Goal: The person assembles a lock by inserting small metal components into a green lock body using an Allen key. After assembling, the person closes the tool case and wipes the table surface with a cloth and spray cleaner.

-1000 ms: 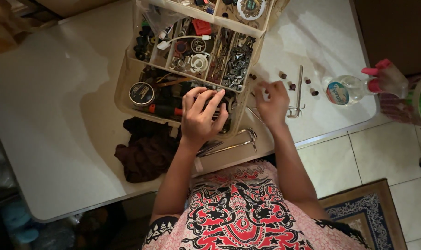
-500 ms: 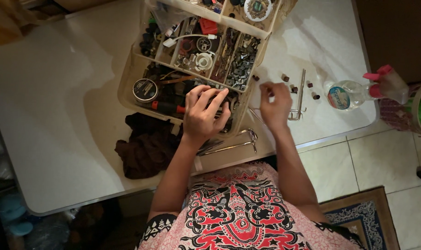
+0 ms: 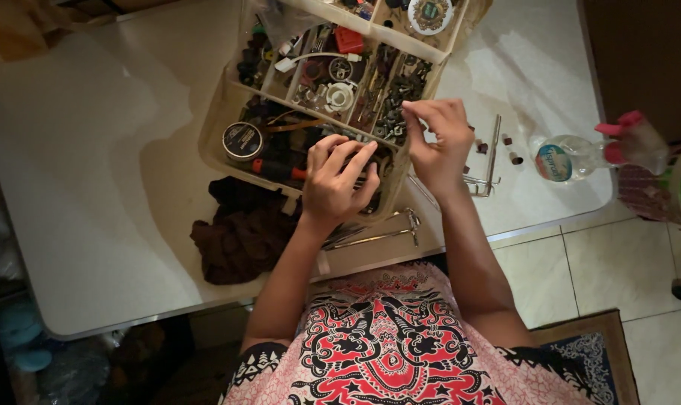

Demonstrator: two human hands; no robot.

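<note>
The right hand [image 3: 439, 142] is at the near right corner of the clear plastic organiser box [image 3: 219, 112], its thumb and forefinger pinched together at about 11 o'clock from the palm, directly over the compartment of small grey metal fasteners [image 3: 395, 105]. The grip looks closed on something tiny, but the piece itself is too small to make out. That fastener compartment is a narrow slot whose long axis runs from 1 o'clock to 7 o'clock, and the pinch sits over its near end, so this hand is the nearer of the two to it.

The left hand [image 3: 339, 184] lies at 8 o'clock from the right one, palm down with fingers spread and curled over the box's near edge, pressing on the dark tools in the lower tray; whether it grips anything beneath cannot be told. Just at 9 o'clock from it lie a red-handled screwdriver [image 3: 276, 169] and a round black tin [image 3: 243, 139].

On the white surface [image 3: 93, 187], at 3 o'clock from the right hand, lie a steel hex key [image 3: 493, 150] and a few small brown cylinders [image 3: 511, 154], with a spray bottle [image 3: 580, 156] beyond. A dark brown cloth [image 3: 239, 236] sits at 7 o'clock from the box.
</note>
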